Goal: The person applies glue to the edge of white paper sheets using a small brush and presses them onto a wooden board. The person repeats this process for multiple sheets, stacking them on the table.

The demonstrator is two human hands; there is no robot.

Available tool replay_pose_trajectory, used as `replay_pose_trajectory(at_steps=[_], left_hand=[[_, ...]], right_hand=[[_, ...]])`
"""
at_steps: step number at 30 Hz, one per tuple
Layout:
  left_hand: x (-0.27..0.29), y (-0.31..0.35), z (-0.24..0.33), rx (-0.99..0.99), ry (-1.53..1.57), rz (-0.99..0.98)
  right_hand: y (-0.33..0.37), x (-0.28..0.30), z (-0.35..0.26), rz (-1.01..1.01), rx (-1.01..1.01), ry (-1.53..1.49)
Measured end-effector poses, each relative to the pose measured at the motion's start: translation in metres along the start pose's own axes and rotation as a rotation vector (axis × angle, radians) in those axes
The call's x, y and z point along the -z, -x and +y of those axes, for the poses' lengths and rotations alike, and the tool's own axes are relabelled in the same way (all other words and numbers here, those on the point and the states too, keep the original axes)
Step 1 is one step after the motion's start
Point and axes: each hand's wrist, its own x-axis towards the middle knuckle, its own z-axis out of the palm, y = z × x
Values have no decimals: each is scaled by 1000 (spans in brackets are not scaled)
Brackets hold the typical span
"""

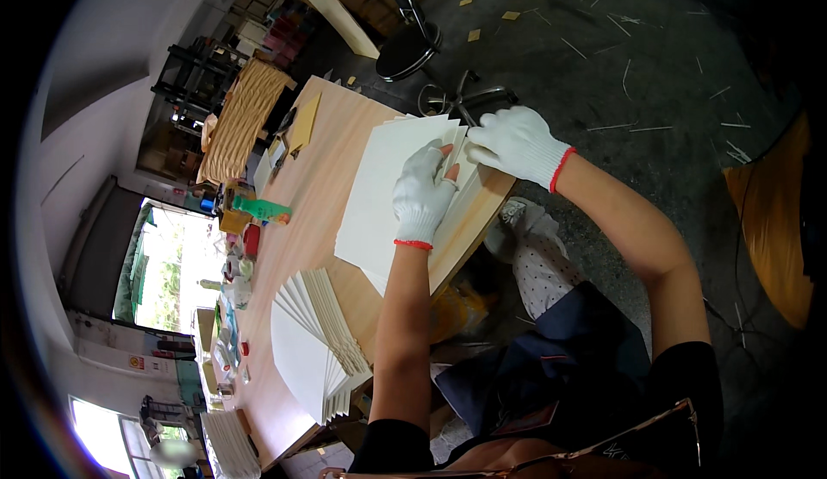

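So the left hand (422,188) was lying on a stack of white sheets (370,195), fingers loosely spread, more of an open hand than a fist. It had on a white knit glove with a red cuff, and a couple of bare fingertips poked out. The right hand (517,143), gloved the same way, had its fingers curled in at the far right corner of that stack. I honestly couldn't tell if it was pinching a sheet or just touching the edge.

The stack sat near the right edge of a wood-grain table (319,160), its sheets a bit out of line with each other. Closer to the body, a second pile, fanned white sheets (301,358), was spread on the same tabletop.

Label-wise: a green bottle (261,210) across the table had an orange-red patch at one end, with any print too small to make out. A pale sign (138,363) on the wall carried a little red and yellow mark, also too tiny to read. The black top (616,451) had some light lettering, blurry at that angle, and the dark apron (551,358) showed a small reddish line. A black chair (409,52) stood just beyond the table.
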Motion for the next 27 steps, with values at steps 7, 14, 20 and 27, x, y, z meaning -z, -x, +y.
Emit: replay_pose_trajectory(at_steps=[7,14,20,27], left_hand=[[4,0,0,47,59,-2],[5,0,-4,1,320,-31],[4,1,-12,46,439,-82],[6,-1,-6,72,337,-163]], right_hand=[[-26,8,-17,-203,-152,-353],[-11,-11,-23,-146,-653,-720],[-6,-17,-26,-81,-698,-756],[-5,-16,-25,-88,-701,-754]])
